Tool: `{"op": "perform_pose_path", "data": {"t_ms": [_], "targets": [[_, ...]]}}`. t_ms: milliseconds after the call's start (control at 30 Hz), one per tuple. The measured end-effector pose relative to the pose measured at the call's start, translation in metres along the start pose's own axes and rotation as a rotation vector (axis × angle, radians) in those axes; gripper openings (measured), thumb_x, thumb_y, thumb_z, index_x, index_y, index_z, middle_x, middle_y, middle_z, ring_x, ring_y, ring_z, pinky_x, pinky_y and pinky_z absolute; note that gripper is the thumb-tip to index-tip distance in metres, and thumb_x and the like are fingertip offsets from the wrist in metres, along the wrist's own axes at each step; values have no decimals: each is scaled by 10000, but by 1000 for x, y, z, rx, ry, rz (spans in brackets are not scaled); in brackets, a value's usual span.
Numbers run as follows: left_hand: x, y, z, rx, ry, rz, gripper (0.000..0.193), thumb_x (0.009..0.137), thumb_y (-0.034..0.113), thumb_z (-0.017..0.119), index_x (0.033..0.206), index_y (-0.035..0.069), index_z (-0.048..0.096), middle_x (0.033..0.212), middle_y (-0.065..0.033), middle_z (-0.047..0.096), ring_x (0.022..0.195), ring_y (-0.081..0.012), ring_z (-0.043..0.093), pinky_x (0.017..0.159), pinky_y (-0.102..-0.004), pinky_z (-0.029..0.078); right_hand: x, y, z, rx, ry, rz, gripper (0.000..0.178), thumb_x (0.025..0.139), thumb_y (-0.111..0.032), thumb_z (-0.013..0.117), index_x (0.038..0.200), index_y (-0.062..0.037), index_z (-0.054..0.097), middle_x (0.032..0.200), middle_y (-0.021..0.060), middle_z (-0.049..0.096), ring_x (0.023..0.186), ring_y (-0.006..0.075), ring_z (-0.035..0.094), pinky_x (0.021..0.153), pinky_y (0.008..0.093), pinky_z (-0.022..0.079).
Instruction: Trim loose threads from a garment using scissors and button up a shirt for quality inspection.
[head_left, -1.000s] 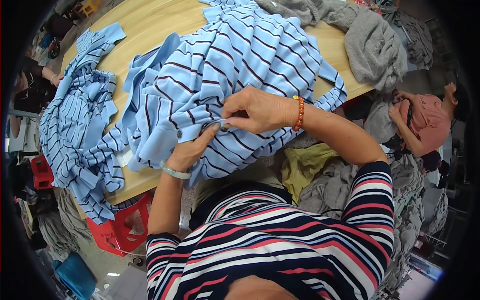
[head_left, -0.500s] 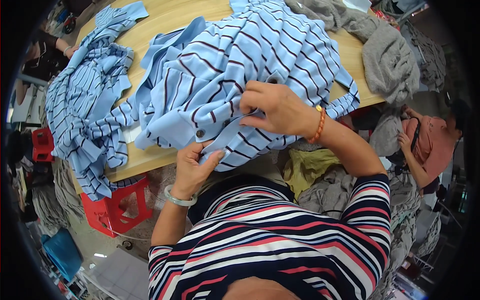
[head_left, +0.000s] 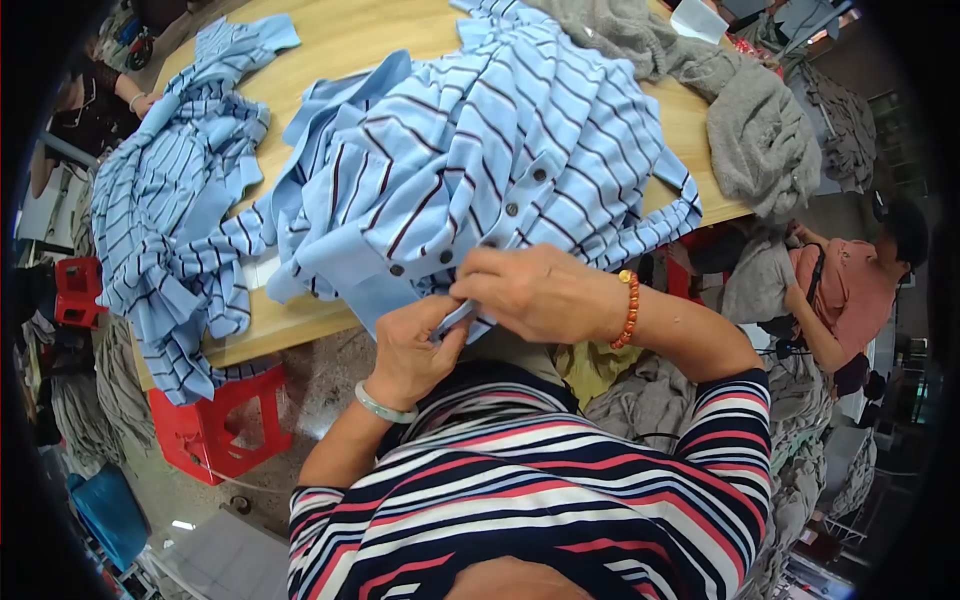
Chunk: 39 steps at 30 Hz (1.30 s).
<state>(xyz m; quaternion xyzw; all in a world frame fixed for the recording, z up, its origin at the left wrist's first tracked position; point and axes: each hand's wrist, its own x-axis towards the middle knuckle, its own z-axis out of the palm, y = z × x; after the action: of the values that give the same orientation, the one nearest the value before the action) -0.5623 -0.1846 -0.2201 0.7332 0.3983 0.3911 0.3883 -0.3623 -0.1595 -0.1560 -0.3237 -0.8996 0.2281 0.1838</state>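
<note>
Just off the near edge of the desk [head_left: 290,318], my left fingers [head_left: 452,346] and right fingers [head_left: 480,284] are clamping the striped garment [head_left: 440,135] by blue edging [head_left: 457,318], presumably keeping it taut.

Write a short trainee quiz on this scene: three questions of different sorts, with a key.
1. True or false: the bead bracelet is on the wrist of the right hand.

2. Which thing does the left hand touch?
A) grey sweater
B) blue shirt
C) yellow cloth

3. Fill in the colour: the stool by the near left corner of the table is ____.

Key: 1 true; 2 B; 3 red.
</note>
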Motion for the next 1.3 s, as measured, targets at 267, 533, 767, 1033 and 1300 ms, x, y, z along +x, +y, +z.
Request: {"op": "perform_pose_path", "data": {"t_ms": [267,533,767,1033,1300], "targets": [[-3,-10,5,80,22,20,182,716,52,695,898,59,684,785,-143,671,689,-327,657,598,-359,508,-9,4,10,-67,54,-50,81,803,-100,582,791,-40,529,802,106,503,695,276,568,569,375,465],[-5,-15,14,279,46,103,244,657,7,644,893,65,662,727,-145,639,658,-324,643,581,-371,501,-11,2,8,-49,-101,-86,108,787,-53,557,862,24,564,846,134,519,771,300,585,634,389,484],[1,-44,3,-1110,-344,-361,435,802,151,677,1215,44,595,1097,-122,658,996,-216,622,896,-341,462,-13,1,-3,61,-65,-111,122,787,-44,563,889,23,568,871,139,516,800,303,580,659,390,487],[5,-63,36,-1527,11,-554,194,912,111,611,1095,53,641,1044,-93,678,904,-217,646,794,-349,511,-11,-4,3,-49,-72,-70,103,780,-46,572,868,2,546,867,130,526,785,295,590,658,390,493],[6,-19,23,-708,229,-263,72,855,34,686,903,-18,698,842,-35,684,730,-90,604,682,-241,476,-4,-5,10,-189,39,-63,123,760,-49,584,860,-6,527,844,124,542,782,281,611,653,373,511]]}}
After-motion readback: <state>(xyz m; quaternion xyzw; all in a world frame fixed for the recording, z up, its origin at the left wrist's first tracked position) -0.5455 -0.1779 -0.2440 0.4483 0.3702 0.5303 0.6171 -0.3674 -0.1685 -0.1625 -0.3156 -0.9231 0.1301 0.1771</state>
